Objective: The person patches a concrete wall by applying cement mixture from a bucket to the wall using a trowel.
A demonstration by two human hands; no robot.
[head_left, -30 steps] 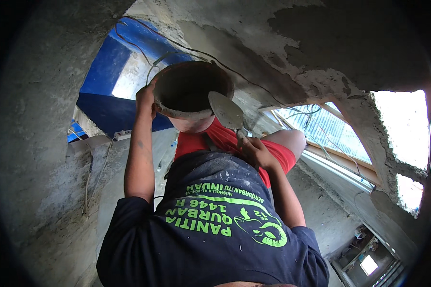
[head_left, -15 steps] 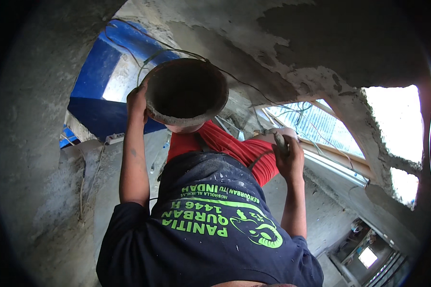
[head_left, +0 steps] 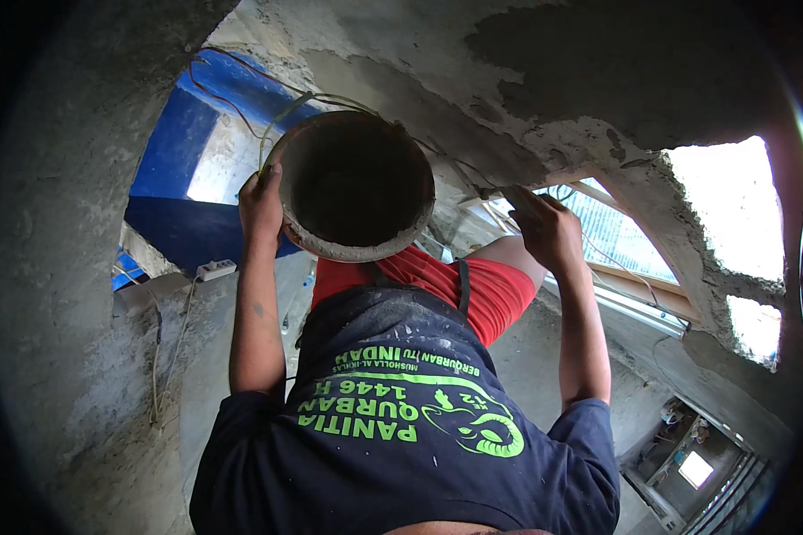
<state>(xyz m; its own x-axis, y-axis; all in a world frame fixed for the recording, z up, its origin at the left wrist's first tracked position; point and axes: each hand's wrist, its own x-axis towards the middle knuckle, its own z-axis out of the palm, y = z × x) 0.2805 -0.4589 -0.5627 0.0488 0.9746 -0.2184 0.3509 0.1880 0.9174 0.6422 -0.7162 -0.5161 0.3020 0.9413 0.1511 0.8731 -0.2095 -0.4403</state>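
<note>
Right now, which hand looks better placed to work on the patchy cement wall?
Probably the right hand: it grips the trowel and is held out toward the patchy cement wall. The left hand is occupied, holding the bucket by its rim.

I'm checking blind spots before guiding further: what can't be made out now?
Head view: inside bottom of the bucket, lost in shadow.
Head view: tool in the right hand, shape indistinct, partly covered by that hand.
Head view: whatever lies beyond the white wall opening, hidden by glare.
</note>
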